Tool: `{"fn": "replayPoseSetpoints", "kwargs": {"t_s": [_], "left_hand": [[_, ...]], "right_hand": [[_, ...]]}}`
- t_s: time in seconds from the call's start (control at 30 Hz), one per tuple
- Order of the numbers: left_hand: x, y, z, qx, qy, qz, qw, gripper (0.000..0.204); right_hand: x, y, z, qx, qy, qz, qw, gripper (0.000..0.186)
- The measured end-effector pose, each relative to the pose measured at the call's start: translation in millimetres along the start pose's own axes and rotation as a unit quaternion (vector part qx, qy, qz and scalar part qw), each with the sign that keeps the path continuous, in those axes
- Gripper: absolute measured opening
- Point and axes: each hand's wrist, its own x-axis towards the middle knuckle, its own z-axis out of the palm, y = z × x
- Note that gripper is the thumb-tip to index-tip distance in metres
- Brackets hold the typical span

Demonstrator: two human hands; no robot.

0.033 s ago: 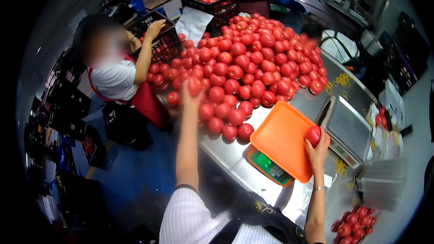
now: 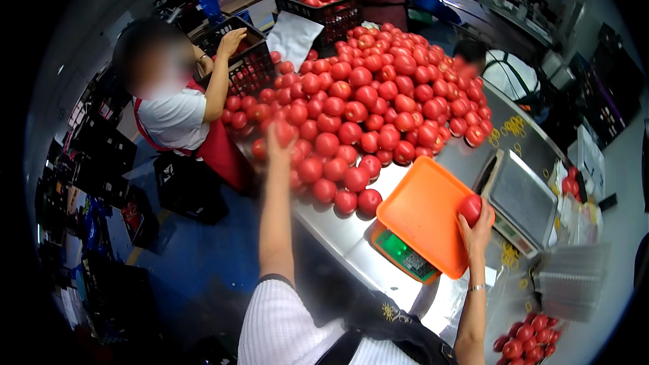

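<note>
The right hand (image 2: pixel 477 231) closes its fingers on a tomato (image 2: pixel 470 208) over the orange tray (image 2: pixel 422 215) on a scale; the left hand (image 2: pixel 278 140) grips another at the heap (image 2: pixel 365 94) crowding the steel counter (image 2: pixel 338 233).

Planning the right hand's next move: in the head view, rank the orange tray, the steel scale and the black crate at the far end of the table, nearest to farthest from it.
1. Orange tray: touching the right hand, on its left.
2. Steel scale: just beyond, to the right.
3. Black crate: farthest, past the tomato pile.
</note>
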Motion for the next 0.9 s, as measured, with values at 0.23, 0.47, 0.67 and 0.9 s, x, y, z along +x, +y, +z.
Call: {"fn": "replayPoseSetpoints", "kwargs": {"t_s": [0.23, 0.47, 0.67, 0.9], "left_hand": [[170, 42, -120, 0.511, 0.2, 0.252, 0.797, 0.076], [259, 25, -209, 0.797, -0.003, 0.185, 0.575, 0.095], [232, 37, -121, 0.847, 0.133, 0.097, 0.505, 0.082], [92, -66, 158, 0.58, -0.31, 0.399, 0.639, 0.037]], "right_hand": [[7, -4, 0, -0.027, 0.004, -0.018, 0.999, 0.074], [15, -21, -9, -0.077, -0.027, 0.002, 0.997, 0.078], [17, -23, -8, -0.105, -0.016, 0.021, 0.994, 0.082], [25, -21, -3, -0.052, 0.004, 0.056, 0.997, 0.078]]}}
